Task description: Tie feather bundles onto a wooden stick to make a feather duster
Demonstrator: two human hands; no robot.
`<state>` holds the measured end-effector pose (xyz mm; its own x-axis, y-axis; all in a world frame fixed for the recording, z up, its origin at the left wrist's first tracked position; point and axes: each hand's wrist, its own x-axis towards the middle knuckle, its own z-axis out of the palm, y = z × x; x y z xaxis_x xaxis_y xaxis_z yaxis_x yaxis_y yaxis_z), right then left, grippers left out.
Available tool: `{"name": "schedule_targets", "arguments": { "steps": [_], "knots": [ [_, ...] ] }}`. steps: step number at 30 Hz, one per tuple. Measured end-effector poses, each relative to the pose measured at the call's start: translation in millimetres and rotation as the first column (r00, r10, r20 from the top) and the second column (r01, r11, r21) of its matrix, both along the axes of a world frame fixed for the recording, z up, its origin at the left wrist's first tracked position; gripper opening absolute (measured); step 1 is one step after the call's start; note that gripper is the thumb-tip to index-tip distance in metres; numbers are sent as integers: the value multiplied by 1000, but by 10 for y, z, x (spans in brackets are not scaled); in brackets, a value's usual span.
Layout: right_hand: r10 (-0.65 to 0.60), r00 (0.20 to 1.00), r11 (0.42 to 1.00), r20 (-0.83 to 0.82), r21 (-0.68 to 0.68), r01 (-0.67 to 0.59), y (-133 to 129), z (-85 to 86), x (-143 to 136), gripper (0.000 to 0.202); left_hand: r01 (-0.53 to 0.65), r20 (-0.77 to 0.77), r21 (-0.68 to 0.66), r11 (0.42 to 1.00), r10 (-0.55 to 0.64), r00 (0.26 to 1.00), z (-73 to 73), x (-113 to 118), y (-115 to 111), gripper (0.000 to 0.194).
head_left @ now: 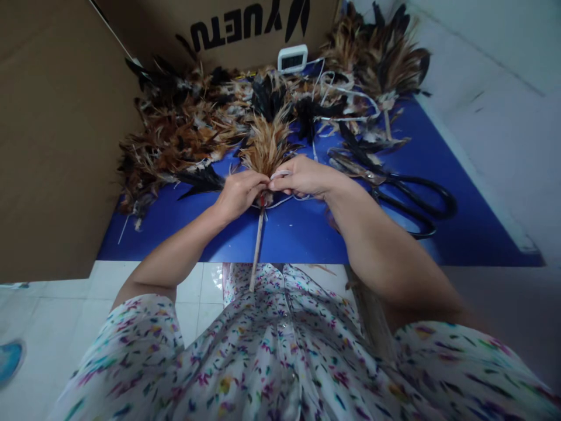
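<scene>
A bundle of tan and brown feathers (266, 140) stands fanned out on a thin stick (257, 248), whose lower end sticks out over the table's front edge. My left hand (241, 193) is closed on the base of this bundle, fingertips pinched together. From the right, my right hand (302, 177) meets it there, pinching a white string (281, 173) between thumb and fingers. A bit of red shows at the binding just under the fingertips. The string trails below my right hand across the blue table (307, 234).
Loose brown and black feathers (175, 128) heap at the left and back. Large black-handled scissors (407, 193) lie right of my right hand. Behind are a small white digital device (292, 59), a white cord, another feather bundle (385, 58) and a cardboard box (245, 29).
</scene>
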<state>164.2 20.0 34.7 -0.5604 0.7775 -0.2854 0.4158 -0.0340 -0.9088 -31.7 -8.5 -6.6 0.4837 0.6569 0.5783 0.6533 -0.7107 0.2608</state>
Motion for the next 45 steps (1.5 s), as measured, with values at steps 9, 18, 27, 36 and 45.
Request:
{"name": "schedule_targets", "arguments": {
  "steps": [9, 18, 27, 36, 45],
  "knots": [
    [-4, 1000, 1000, -26, -3, 4, -9, 3, 0, 18, -32, -7, -77, 996, 31, 999, 56, 26, -40, 13],
    [-25, 999, 1000, -42, -5, 25, -27, 6, -35, 26, -46, 5, -17, 999, 46, 999, 35, 38, -32, 13],
    [-115, 990, 975, 85, 199, 96, 149, -65, 63, 30, -106, 88, -193, 975, 125, 988, 66, 55, -32, 8],
    [-90, 991, 791, 102, 611, 9, 102, -103, 50, 12, -80, 169, -377, 923, 153, 974, 63, 50, -33, 8],
    [64, 997, 852, -36, 522, -36, 38, -152, -61, 26, -101, 139, -352, 930, 158, 977, 86, 40, -26, 6]
  ]
}}
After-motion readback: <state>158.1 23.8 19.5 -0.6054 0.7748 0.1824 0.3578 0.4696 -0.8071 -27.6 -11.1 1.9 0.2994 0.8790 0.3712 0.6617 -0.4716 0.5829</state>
